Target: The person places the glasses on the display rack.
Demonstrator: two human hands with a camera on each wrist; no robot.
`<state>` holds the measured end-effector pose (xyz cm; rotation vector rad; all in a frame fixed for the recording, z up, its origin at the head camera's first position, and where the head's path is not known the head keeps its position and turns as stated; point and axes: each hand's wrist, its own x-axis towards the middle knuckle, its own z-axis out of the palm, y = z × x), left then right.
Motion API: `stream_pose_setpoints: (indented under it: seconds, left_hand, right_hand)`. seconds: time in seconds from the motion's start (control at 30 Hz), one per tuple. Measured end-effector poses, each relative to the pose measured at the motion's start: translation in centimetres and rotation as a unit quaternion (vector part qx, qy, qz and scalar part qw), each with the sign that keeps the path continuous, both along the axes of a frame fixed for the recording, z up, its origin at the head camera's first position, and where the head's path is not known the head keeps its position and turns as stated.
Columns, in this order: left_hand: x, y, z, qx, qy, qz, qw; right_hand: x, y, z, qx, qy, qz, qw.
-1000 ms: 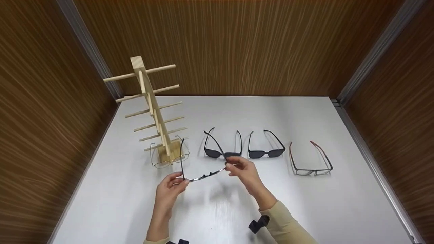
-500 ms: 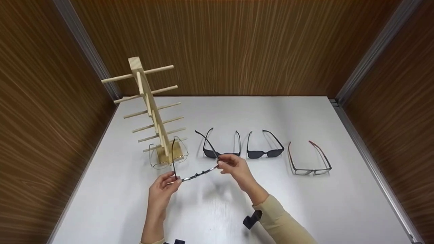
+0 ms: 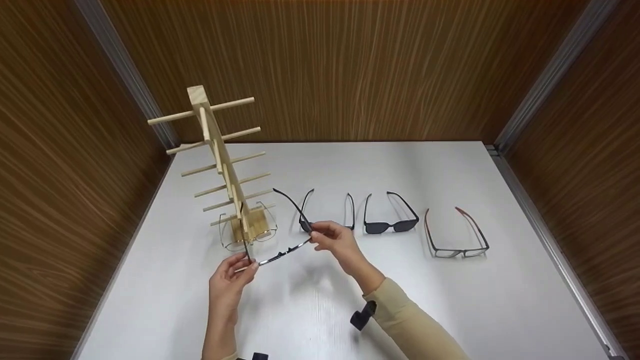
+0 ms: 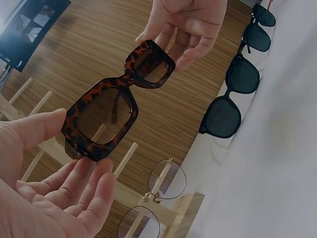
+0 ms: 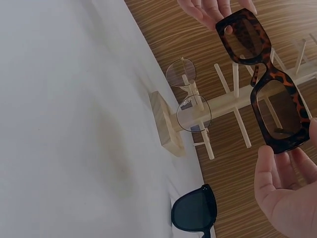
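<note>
Both your hands pinch the tortoiseshell sunglasses (image 4: pixel 111 101) by their outer corners, left hand (image 3: pixel 227 280) and right hand (image 3: pixel 334 241), arms unfolded, lifted above the table (image 3: pixel 450 310) just in front of the wooden rack (image 3: pixel 220 150). You seem mid-carry; next, line them up over a free rung.

Tortoiseshell sunglasses (image 4: pixel 116 101): glossy plastic. Rack (image 3: pixel 222 160): pale bare wood. Round glasses (image 5: pixel 188 96): thin metal wire. Table (image 3: pixel 450 310): smooth white.
</note>
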<state>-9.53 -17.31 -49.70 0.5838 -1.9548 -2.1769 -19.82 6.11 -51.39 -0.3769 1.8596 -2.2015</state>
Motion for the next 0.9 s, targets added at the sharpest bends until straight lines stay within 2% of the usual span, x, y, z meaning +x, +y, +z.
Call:
stream_pose_setpoints:
  seconds: [0.37, 0.7, 0.9]
  left_hand:
    - [-0.3, -1.3, 0.6, 0.013, 0.014, 0.022, 0.9996]
    - [-0.9, -2.3, 1.2, -0.015, 0.017, 0.043, 0.9988]
    - [-1.4, -3.0, 1.4, -0.005, 0.015, 0.06, 0.9981]
  right_hand:
    - [-0.8, -1.8, 0.6, 0.009, -0.008, 0.007, 0.9999]
    - [-1.6, -3.8, 1.4, 0.02, -0.024, 0.0, 0.9995]
    - [-1.2, -4.7, 3.3, 0.032, -0.02, 0.001, 0.9993]
